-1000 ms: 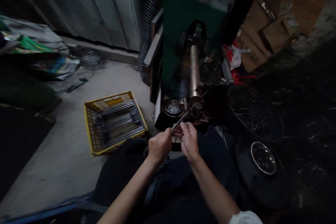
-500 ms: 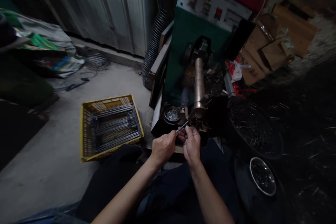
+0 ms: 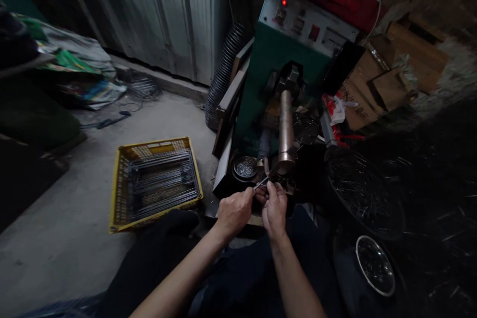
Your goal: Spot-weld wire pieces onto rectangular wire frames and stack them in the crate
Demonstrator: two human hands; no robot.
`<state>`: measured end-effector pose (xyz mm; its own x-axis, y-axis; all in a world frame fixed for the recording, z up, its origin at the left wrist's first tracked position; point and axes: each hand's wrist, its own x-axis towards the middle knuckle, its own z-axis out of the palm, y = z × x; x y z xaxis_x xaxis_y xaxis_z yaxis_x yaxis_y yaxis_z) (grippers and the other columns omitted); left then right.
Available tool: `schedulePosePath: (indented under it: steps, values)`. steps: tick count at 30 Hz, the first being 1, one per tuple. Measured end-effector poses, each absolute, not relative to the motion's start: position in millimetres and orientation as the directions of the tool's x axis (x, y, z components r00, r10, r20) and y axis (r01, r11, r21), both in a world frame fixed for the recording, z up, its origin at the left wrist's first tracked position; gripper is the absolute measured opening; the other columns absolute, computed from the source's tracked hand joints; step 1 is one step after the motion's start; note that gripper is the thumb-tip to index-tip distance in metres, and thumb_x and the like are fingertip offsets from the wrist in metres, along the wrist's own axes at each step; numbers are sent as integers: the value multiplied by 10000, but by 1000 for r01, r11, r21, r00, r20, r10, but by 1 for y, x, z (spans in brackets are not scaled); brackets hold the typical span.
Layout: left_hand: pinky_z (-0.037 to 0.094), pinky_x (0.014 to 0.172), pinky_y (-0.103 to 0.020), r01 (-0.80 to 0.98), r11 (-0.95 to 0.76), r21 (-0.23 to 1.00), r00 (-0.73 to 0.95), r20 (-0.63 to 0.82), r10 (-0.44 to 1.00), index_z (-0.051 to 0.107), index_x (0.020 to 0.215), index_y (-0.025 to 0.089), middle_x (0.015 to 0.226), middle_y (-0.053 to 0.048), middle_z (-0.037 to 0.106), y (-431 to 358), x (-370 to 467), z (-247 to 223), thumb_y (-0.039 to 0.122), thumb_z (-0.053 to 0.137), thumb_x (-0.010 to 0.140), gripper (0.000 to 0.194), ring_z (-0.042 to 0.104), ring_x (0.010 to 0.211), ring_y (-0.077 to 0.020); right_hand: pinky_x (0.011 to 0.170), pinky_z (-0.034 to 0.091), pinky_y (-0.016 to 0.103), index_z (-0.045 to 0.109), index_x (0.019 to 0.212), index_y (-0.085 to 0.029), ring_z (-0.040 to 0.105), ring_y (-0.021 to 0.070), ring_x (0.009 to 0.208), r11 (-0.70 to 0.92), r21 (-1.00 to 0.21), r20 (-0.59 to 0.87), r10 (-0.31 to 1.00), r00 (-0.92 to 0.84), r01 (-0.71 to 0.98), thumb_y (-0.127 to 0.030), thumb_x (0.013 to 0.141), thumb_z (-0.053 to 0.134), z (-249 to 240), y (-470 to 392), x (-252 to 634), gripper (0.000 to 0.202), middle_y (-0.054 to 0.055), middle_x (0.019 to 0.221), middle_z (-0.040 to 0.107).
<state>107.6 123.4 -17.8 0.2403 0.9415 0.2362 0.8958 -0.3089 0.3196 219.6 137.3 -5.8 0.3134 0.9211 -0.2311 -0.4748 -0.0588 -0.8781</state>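
My left hand (image 3: 234, 211) and my right hand (image 3: 275, 208) are close together in front of a green machine (image 3: 272, 59). Both pinch one thin metal rod (image 3: 261, 183) that slants up to the right. The rod's far tip sits right at the lower end of the machine's brass-coloured cylinder (image 3: 285, 126); whether it is inside I cannot tell. A small round dish of tiny metal pieces (image 3: 245, 167) stands just left of that end, above my left hand.
A yellow plastic crate (image 3: 122, 179) with several metal rods lies on the concrete floor to the left. A dark tub of rods (image 3: 363, 194) and a shiny metal bowl (image 3: 374, 264) sit at the right. Cardboard boxes (image 3: 387, 84) stand behind them, a ribbed hose (image 3: 223, 72) left of the machine.
The view has tilted up, showing more of the machine's panel with a red lamp. Both hands have pushed the rod forward, so less of it shows before the cylinder's end.
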Motion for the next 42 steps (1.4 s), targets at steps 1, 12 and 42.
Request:
schedulePosePath:
  steps: [1, 12, 42]
  values:
    - [279, 442, -242, 894, -312, 321, 243, 236, 941, 584, 860, 178, 646, -68, 659, 124, 108, -18, 160, 361, 931, 236, 656, 623, -194, 543, 538, 205, 539, 825, -190, 675, 121, 586, -58, -879, -230, 921, 314, -474, -360, 742, 730, -6, 138, 220, 269, -12, 693, 687]
    - [279, 449, -261, 891, -319, 322, 256, 223, 941, 607, 898, 188, 634, -47, 650, 129, 108, -19, 169, 367, 940, 245, 649, 591, -205, 573, 547, 221, 527, 754, -193, 660, 119, 591, -53, -854, -234, 928, 291, -517, -316, 760, 720, -7, 141, 222, 230, -10, 689, 685]
    - [295, 453, -292, 855, -457, 246, 309, 465, 830, 597, 820, 200, 599, -18, 625, 149, 127, -31, 193, 445, 937, 192, 618, 548, -201, 423, 289, 147, 526, 776, -173, 390, 29, 431, -82, -915, -225, 917, 330, -396, -459, 729, 728, -12, 152, 247, 353, -84, 557, 487]
